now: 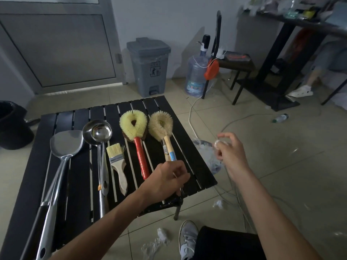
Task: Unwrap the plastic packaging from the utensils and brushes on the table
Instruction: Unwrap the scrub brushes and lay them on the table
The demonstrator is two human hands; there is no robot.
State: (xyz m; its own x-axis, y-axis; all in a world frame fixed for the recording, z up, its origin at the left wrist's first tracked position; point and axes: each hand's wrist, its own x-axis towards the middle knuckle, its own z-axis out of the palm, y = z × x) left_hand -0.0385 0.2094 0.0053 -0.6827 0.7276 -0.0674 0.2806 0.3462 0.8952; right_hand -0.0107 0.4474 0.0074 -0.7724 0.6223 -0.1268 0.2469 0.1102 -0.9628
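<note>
Slatted table point(80, 175) bears spatula point(65, 142), ladles point(97, 133), paintbrush point(117, 164); red-handled brush point(133, 121); wooden-handled brush point(160, 123).

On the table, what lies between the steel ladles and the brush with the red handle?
A small flat brush with a wooden handle lies there, between the ladles and the red-handled brush. The head view shows it.

Grey pedal bin point(149, 66) standing by door point(56, 44); water jug point(196, 76) sitting beside black chair point(236, 62); small bottle point(280, 118) lying on floor tiles point(281, 166).
</note>
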